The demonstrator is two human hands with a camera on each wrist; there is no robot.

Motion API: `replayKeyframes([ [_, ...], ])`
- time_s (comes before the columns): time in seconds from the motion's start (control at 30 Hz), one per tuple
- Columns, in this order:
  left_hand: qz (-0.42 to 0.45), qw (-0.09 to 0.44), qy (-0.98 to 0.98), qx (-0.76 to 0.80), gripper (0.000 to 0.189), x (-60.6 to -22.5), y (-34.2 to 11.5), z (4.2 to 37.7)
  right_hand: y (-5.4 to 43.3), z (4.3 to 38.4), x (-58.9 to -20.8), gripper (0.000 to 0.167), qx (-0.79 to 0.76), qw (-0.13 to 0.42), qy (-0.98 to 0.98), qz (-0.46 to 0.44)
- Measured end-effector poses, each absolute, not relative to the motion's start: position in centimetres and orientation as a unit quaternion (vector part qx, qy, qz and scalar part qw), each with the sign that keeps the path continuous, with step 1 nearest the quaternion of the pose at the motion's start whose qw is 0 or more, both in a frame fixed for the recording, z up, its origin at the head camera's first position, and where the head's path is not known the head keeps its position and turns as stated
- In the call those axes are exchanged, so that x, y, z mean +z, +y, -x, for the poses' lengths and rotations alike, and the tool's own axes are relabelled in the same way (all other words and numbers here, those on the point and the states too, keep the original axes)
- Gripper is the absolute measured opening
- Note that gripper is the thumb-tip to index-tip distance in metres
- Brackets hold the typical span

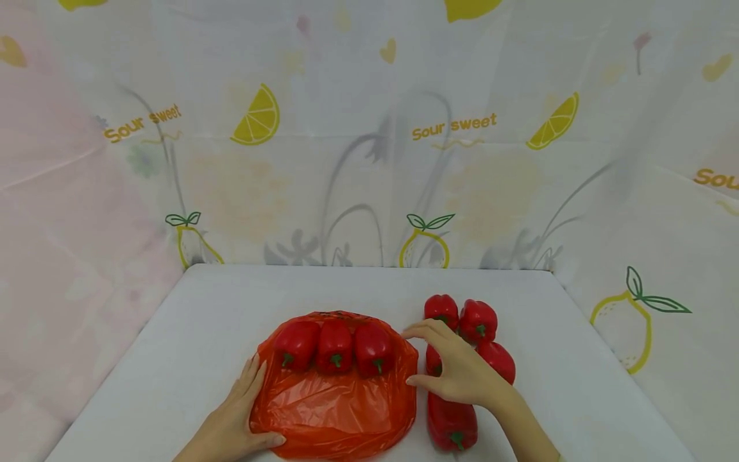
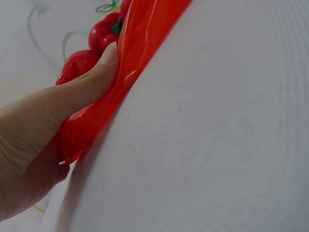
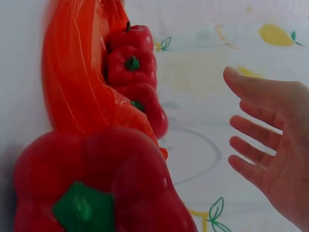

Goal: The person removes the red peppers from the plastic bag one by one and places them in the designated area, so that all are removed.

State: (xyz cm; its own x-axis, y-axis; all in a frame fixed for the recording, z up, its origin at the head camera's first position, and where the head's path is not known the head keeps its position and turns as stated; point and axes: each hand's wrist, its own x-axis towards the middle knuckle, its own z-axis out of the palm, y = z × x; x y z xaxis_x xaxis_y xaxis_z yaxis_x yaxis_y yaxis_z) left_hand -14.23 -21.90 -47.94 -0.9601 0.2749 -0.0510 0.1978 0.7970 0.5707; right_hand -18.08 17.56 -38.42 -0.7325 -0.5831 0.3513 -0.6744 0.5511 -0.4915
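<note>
An orange-red plastic bag (image 1: 335,407) lies spread on the table with its mouth opened wide. Three red bell peppers (image 1: 335,346) with green stems sit in a row in its far part. My left hand (image 1: 233,410) rests along the bag's left edge, thumb at the near rim; in the left wrist view the thumb (image 2: 91,79) lies over the bag's side. My right hand (image 1: 456,366) is raised at the bag's right edge, fingers parted and nothing between them. Beneath and beside it stand several more red bell peppers (image 1: 453,423), one partly hidden by the hand.
The white table (image 1: 231,289) ends at a hanging cloth (image 1: 323,179) printed with lemons, which also covers both sides. The loose peppers, such as the far one (image 1: 479,319), form a cluster right of the bag.
</note>
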Motion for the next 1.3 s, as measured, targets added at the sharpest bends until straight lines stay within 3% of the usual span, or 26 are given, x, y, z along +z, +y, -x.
replayKeyframes([
  [0.67, -0.137, 0.046, 0.946, 0.289, 0.127, -47.9, -21.9, 14.1, 12.6, 19.9, -39.2, 0.059, 0.338, 0.018, -0.876, -0.343],
  [1.3, -0.139, 0.047, 0.945, 0.292, 0.127, -48.0, -22.0, 14.2, 8.9, 21.5, -41.2, 0.063, 0.276, -0.026, -0.931, -0.236],
])
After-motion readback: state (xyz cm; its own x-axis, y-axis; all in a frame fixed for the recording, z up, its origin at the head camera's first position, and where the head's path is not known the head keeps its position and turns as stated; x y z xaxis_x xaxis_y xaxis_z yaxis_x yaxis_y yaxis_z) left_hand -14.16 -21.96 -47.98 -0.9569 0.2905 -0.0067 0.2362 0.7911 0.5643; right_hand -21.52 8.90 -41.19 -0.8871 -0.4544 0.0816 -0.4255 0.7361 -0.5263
